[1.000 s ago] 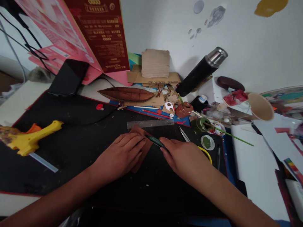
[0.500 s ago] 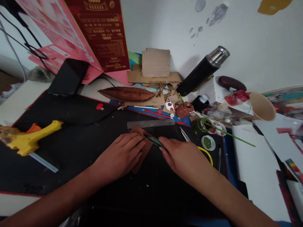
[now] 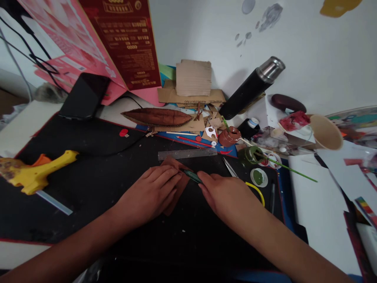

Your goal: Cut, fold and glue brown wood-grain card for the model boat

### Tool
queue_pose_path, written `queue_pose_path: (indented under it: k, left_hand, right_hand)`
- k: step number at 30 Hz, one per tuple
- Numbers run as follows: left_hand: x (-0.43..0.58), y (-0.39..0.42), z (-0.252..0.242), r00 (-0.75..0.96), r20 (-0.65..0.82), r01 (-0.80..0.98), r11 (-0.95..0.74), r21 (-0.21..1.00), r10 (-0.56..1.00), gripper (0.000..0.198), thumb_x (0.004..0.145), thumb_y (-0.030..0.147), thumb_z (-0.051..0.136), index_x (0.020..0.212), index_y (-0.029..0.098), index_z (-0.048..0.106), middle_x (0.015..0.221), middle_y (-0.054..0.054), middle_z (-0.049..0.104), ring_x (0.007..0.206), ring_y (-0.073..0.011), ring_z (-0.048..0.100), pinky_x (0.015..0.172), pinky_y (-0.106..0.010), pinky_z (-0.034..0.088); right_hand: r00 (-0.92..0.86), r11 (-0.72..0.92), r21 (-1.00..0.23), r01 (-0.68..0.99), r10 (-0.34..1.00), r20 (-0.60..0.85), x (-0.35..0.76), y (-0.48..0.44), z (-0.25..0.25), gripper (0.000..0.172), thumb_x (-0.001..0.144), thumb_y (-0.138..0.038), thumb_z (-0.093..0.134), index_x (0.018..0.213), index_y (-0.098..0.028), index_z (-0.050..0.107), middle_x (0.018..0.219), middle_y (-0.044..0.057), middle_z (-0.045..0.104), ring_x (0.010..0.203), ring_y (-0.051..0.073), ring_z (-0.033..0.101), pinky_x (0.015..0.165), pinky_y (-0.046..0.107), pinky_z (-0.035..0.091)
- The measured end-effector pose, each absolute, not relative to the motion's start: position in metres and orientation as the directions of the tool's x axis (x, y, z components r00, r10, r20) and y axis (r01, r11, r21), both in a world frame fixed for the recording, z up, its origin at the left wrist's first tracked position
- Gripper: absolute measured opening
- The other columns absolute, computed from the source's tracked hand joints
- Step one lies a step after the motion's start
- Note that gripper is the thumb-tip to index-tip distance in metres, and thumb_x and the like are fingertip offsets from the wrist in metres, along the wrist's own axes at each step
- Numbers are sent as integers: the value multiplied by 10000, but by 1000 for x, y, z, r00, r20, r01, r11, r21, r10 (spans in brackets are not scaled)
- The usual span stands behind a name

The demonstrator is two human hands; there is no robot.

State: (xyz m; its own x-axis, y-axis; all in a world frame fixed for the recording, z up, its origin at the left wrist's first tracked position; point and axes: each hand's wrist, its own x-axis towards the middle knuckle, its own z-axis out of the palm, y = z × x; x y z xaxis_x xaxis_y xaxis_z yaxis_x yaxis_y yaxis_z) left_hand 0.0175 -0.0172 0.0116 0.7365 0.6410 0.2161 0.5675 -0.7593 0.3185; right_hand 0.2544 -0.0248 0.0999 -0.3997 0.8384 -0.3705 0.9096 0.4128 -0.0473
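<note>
On the black mat point(image 3: 103, 181), near the middle, your two hands meet over a flat brown piece point(image 3: 182, 186), which lies at a slant and is partly covered. Your left hand point(image 3: 150, 192) rests on top of this piece, with its fingers close together and nearly straight; its thumb is hidden, so I cannot tell whether it also pinches the edge. Your right hand point(image 3: 229, 192) is closed around a slim dark green tool point(image 3: 192, 175), held between the thumb and the bent fingers. The front end of this tool points to your left fingertips, over the brown piece; its very tip is too dark to be seen well.

Just beyond the piece, a clear ruler point(image 3: 188, 153) lies across the mat. Beside your right hand are the scissors point(image 3: 229, 167) with a yellow handle, partly behind the hand, and farther to the right stands a jar of green paint point(image 3: 249, 156). Behind the ruler you have a brown boat-shaped object point(image 3: 156, 117), and at far left lies a yellow glue gun point(image 3: 44, 173).
</note>
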Motion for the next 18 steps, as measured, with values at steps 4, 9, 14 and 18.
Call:
queue_pose_path:
  k: [4, 9, 14, 18]
  left_hand:
    - [17, -17, 11, 726, 207, 570, -743, 351, 655, 350, 1040, 217, 486, 1341, 164, 657, 1364, -129, 681, 1258, -304, 607, 1040, -478, 507]
    - [17, -17, 10, 719, 208, 568, -733, 374, 663, 357, 1037, 227, 502, 1357, 168, 648, 1370, -128, 675, 1267, -304, 602, 1058, -475, 499]
    - [17, -17, 11, 726, 189, 572, -733, 368, 662, 359, 1042, 223, 494, 1363, 166, 645, 1370, -130, 674, 1265, -304, 603, 1059, -478, 501]
    - [17, -18, 11, 714, 196, 577, -724, 378, 672, 363, 1035, 225, 513, 1369, 184, 648, 1376, -131, 669, 1283, -302, 598, 1066, -473, 500]
  right_hand:
    - [-407, 423, -39, 905, 837, -365, 256, -26, 99, 254, 1038, -234, 508, 1209, -171, 685, 795, 66, 734, 550, 192, 639, 504, 333, 160]
    - [-391, 416, -23, 909, 835, -388, 257, -27, 100, 238, 1034, -226, 522, 1203, -180, 682, 784, 60, 733, 546, 188, 639, 501, 328, 146]
    - [-386, 415, -25, 909, 819, -425, 256, -28, 103, 223, 1024, -181, 530, 1197, -174, 670, 813, 64, 741, 579, 192, 665, 503, 328, 165]
    - [-378, 390, -58, 919, 828, -414, 256, -29, 102, 221, 1047, -241, 515, 1194, -183, 669, 818, 61, 742, 592, 203, 680, 501, 328, 178]
